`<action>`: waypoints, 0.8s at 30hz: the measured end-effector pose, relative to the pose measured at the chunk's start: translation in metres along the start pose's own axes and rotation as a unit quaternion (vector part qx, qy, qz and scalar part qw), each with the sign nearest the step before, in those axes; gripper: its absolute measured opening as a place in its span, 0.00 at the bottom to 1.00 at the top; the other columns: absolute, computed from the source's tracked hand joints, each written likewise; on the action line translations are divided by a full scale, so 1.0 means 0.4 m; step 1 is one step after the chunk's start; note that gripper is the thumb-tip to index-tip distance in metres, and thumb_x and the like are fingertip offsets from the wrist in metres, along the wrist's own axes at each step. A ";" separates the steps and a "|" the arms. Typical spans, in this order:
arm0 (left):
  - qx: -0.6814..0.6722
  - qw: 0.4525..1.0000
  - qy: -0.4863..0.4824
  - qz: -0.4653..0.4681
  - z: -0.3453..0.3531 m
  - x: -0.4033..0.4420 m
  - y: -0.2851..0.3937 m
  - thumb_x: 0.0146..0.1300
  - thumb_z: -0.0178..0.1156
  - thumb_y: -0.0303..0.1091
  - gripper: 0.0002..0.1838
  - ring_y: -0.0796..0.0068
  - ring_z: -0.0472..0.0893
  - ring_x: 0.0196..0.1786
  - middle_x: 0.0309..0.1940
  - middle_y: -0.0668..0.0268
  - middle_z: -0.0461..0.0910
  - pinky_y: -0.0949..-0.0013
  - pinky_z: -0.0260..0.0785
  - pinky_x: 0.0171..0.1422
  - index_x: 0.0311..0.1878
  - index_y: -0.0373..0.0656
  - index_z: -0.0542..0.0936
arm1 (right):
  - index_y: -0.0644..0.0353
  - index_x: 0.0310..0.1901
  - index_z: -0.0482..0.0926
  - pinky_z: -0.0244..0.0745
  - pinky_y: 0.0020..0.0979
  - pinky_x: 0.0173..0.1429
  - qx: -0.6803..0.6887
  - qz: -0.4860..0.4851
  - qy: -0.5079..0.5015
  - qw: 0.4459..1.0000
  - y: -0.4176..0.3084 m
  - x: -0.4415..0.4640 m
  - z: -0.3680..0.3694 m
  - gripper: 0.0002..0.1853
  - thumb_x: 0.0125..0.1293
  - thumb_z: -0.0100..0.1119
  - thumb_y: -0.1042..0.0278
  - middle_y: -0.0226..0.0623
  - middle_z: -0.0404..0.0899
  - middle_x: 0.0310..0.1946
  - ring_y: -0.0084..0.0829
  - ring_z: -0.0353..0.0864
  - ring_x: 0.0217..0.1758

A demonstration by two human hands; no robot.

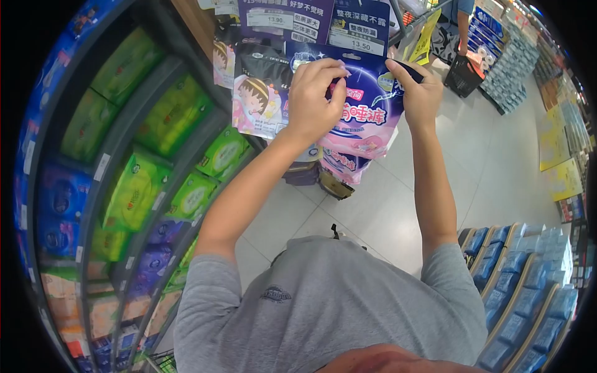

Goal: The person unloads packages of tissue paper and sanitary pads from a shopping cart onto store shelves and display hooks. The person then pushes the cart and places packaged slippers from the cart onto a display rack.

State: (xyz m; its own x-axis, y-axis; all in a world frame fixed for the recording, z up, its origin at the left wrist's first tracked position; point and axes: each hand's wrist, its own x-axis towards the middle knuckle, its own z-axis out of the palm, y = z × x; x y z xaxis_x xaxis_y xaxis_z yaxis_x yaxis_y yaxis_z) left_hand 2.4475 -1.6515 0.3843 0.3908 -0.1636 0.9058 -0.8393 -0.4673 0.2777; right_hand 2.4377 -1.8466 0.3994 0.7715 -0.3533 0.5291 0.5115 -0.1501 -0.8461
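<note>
Right hand (pixel 425 93) pinches the top right corner of the purple-pink pack (pixel 368 127), upper centre of frame; left hand (pixel 313 101) half-curls over its left side, grip unclear; light, level pinch best, clear of the black pack (pixel 254 96) at left.

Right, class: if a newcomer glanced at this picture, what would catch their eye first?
Probably the glossy blue-and-pink pouch at upper centre, its top right corner pinched by the right hand, with the left hand at its left side. Next might come the bright green packs shelved along the left, then the black shopping basket at upper right.
</note>
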 end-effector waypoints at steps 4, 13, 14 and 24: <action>0.053 0.997 0.012 0.058 0.028 0.019 -0.044 0.55 0.61 0.25 0.10 0.60 0.77 0.46 0.45 0.61 0.81 0.61 0.68 0.53 0.42 0.37 0.83 | 0.69 0.34 0.86 0.71 0.19 0.31 -0.008 0.012 -0.003 1.000 0.006 0.005 0.025 0.13 0.54 0.72 0.66 0.33 0.84 0.25 0.17 0.78 0.26; 0.122 0.985 -0.001 0.118 0.029 0.037 -0.061 0.50 0.60 0.24 0.15 0.63 0.75 0.46 0.43 0.66 0.80 0.62 0.64 0.50 0.43 0.39 0.82 | 0.68 0.34 0.86 0.73 0.20 0.31 -0.089 -0.067 0.075 0.991 0.012 -0.008 0.063 0.12 0.54 0.71 0.66 0.37 0.84 0.24 0.19 0.80 0.25; 0.120 0.986 -0.002 0.119 0.030 0.035 -0.064 0.50 0.60 0.24 0.15 0.63 0.75 0.46 0.43 0.66 0.80 0.62 0.64 0.50 0.43 0.39 0.82 | 0.67 0.35 0.86 0.74 0.21 0.32 -0.117 -0.076 0.080 0.987 0.007 -0.017 0.064 0.12 0.54 0.71 0.66 0.39 0.84 0.23 0.19 0.81 0.25; 0.108 0.986 -0.013 0.124 0.014 0.031 -0.084 0.46 0.57 0.20 0.21 0.64 0.74 0.45 0.47 0.67 0.81 0.63 0.64 0.50 0.47 0.40 0.81 | 0.65 0.35 0.85 0.72 0.19 0.30 -0.193 -0.226 0.122 0.947 -0.003 -0.037 0.118 0.08 0.56 0.69 0.71 0.35 0.84 0.23 0.17 0.80 0.24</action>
State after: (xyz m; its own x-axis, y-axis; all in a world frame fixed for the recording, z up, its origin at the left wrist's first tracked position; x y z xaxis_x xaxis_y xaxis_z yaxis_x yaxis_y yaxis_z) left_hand 2.4826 -1.6429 0.3845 0.1961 -0.3170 0.9279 -0.8117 -0.5834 -0.0278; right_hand 2.4437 -1.7977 0.3955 0.3719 -0.3690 0.8518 0.5562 -0.6461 -0.5227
